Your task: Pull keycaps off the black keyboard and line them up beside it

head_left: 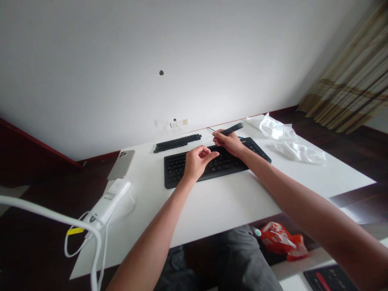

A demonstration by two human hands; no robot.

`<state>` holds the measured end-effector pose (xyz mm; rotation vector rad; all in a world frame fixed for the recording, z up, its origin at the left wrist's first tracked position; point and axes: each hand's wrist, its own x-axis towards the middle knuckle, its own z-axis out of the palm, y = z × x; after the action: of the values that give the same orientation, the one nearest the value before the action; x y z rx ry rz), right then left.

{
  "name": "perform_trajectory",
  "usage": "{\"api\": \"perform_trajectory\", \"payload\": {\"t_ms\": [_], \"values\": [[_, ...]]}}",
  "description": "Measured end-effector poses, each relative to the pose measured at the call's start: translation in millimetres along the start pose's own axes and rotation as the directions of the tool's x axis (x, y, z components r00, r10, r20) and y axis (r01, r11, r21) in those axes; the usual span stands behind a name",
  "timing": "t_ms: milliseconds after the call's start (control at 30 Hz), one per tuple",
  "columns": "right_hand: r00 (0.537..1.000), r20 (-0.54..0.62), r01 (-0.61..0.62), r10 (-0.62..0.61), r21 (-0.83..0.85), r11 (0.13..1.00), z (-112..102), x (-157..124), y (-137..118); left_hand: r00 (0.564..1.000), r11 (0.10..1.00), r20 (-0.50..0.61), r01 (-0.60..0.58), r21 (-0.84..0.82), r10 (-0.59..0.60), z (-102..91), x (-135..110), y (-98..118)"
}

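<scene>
Keyboard [217,165] on white table [230,204], pale wall [218,60] behind, curtain [351,76] right

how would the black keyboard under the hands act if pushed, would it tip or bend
The keyboard probably won't tip, as it lies flat and wide on the table. Its straight edges suggest stiffness. It may slide, since the table looks smooth, though its underside is hidden.

The black keyboard [216,165] lies flat on the tabletop [230,202]; a black brush [233,129] slants, held near its far edge.
</scene>
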<state>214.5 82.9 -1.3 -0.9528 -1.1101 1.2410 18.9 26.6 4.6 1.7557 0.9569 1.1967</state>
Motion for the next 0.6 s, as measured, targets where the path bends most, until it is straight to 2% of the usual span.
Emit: {"api": "perform_trajectory", "payload": {"t_ms": [67,133,233,300,367,467,600], "values": [[1.0,-0.008,0.006,-0.006,-0.001,1.0,0.0,0.0,0.0,0.997,0.988,0.036,0.079,-0.135,-0.075,-0.1,1.7,-0.4],[1.0,-0.019,0.016,-0.016,-0.004,1.0,0.5,-0.4,-0.4,0.995,0.99,0.027,0.094,-0.105,-0.092,0.2,1.0,1.0],[0.999,-0.027,0.025,-0.026,-0.012,1.0,1.7,-1.4,-1.3,0.996,0.979,-0.058,-0.048,0.199,0.061,2.5,-4.8,7.7],[0.999,-0.031,0.027,-0.028,-0.014,1.0,2.5,-2.0,-2.0,0.981,0.917,-0.038,-0.164,0.362,0.19,4.6,-9.3,12.9],[0.999,-0.033,0.03,-0.031,-0.013,0.999,3.0,-2.4,-2.6,0.969,0.877,0.034,-0.237,0.419,0.246,5.9,-12.2,16.0],[0.999,-0.028,0.035,-0.035,-0.013,0.999,3.3,-2.8,-3.2,0.953,0.865,0.166,-0.299,0.404,0.252,5.7,-13.5,14.9],[0.999,-0.021,0.034,-0.035,-0.037,0.999,2.9,-2.6,-2.5,0.901,0.839,0.351,-0.386,0.384,0.254,6.7,-14.5,7.9]]}}
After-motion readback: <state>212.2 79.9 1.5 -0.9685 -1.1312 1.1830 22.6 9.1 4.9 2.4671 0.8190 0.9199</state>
